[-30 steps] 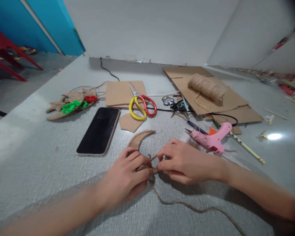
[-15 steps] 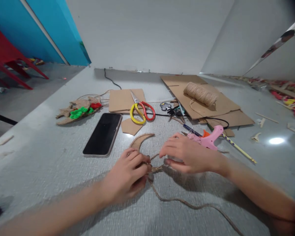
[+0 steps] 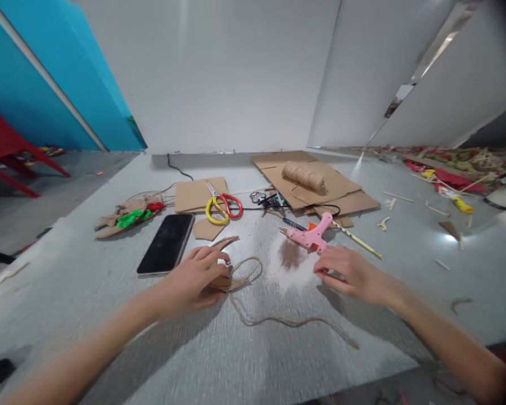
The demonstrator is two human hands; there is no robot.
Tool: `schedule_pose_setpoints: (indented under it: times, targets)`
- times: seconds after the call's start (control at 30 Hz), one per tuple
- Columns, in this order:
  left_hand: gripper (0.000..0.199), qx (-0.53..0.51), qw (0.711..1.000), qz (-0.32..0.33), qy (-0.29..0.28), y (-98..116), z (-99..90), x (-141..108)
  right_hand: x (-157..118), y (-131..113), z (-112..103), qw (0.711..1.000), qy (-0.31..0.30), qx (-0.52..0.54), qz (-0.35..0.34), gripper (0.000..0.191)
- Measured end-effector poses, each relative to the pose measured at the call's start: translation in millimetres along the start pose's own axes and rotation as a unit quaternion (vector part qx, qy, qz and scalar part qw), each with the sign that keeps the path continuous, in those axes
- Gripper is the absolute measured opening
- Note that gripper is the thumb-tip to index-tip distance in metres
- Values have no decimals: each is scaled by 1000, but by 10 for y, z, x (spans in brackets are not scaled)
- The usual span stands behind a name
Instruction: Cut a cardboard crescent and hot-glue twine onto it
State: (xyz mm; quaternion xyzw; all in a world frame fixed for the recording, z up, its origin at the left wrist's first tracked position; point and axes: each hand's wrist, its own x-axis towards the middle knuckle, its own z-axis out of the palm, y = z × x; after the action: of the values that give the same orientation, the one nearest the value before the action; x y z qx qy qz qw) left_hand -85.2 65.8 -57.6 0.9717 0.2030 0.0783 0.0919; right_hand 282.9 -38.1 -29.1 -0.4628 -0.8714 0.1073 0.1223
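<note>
My left hand [image 3: 200, 277] is closed over a curved, crescent-like cardboard piece [image 3: 225, 243], pressing it on the table; the palm hides part of it. A loop of twine [image 3: 253, 270] sticks out to the right of these fingers, and a longer twine tail [image 3: 295, 322] trails over the table toward the right. My right hand [image 3: 341, 271] hovers beside the handle of a pink glue gun [image 3: 310, 237], its fingers curled and close together. Whether anything is between those fingertips is too small to tell.
Yellow-and-red scissors [image 3: 223, 208], a phone [image 3: 166, 243] and a decorated cardboard piece [image 3: 130, 216] lie to the left. Behind are cardboard sheets [image 3: 346, 205] with a twine spool [image 3: 302, 176]. A patterned pencil-like stick [image 3: 358, 241] and scraps lie right.
My right hand has moved away from the twine to the right, near the glue gun. The twine loop now shows beside my left hand. The view has shifted right.
</note>
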Motion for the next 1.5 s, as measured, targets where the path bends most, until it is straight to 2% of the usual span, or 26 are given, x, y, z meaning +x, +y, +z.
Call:
schedule_pose_setpoints:
  times: [0.13, 0.27, 0.3, 0.37, 0.47, 0.57, 0.77, 0.9, 1.03, 1.27, 1.5]
  targets:
    - [18, -6, 999, -5, -33, 28, -28, 88, 88, -7, 36, 999, 36, 11, -10, 16]
    - [9, -42, 999, -25, -19, 123, -165, 170, 399, -221, 33, 994, 99, 25, -42, 10]
    - [8, -67, 997, -29, -6, 156, -223, 184, 470, -301, 34, 991, 115, 20, -57, 11]
    - [12, -136, 990, -31, 15, 226, -349, 204, 572, -466, 47, 984, 150, 17, -92, 29]
    - [15, -242, 970, 15, 20, 311, -490, 210, 622, -664, 94, 967, 215, 53, -126, 46]
    - [19, -307, 949, 70, 12, 360, -517, 186, 604, -765, 161, 950, 258, 102, -140, 41]
    - [37, -367, 926, 91, -3, 457, -436, 114, 556, -870, 300, 938, 260, 152, -173, 30]
    - [42, -377, 921, 100, -11, 514, -395, 115, 541, -941, 392, 926, 267, 202, -173, 24]
    - [42, -399, 911, 103, -23, 538, -330, 142, 527, -963, 432, 913, 282, 240, -170, 26]
    - [41, -408, 908, 84, -35, 567, -292, 151, 499, -953, 401, 922, 268, 222, -172, 22]
    - [46, -408, 909, 76, -40, 596, -323, 155, 515, -949, 417, 915, 309, 167, -197, 20]
